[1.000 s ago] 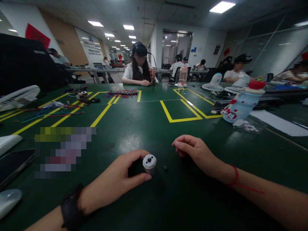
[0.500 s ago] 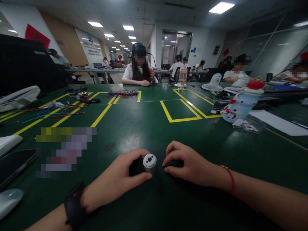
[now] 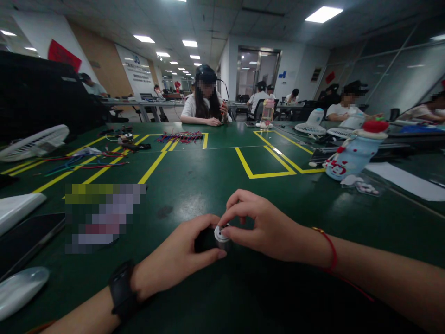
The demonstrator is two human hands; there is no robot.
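Note:
A small silver metal cylinder (image 3: pixel 223 242) stands upright on the green table, its white top pierced by small dark holes. My left hand (image 3: pixel 177 246), with a black watch on the wrist, curls around it from the left, thumb in front and fingers behind. Over the cylinder's top, my right hand (image 3: pixel 259 225) has thumb and index finger pinched close together. Those fingertips cover part of the white top. Whatever lies between them is too small or hidden to make out. A red cord circles my right wrist.
On the left are a computer mouse (image 3: pixel 24 292), a dark phone-like slab (image 3: pixel 31 241), a white fan (image 3: pixel 34 141) and loose wires (image 3: pixel 86 163). A bundle of coloured wires (image 3: pixel 179 136) lies further back. Rightward stand a blue bottle (image 3: pixel 358 155) and white paper (image 3: pixel 406 178). A person (image 3: pixel 205 99) sits opposite.
My right hand has moved left and slightly up, from beside the cylinder onto its top. My left hand stays around the cylinder. The whole view has shifted a little.

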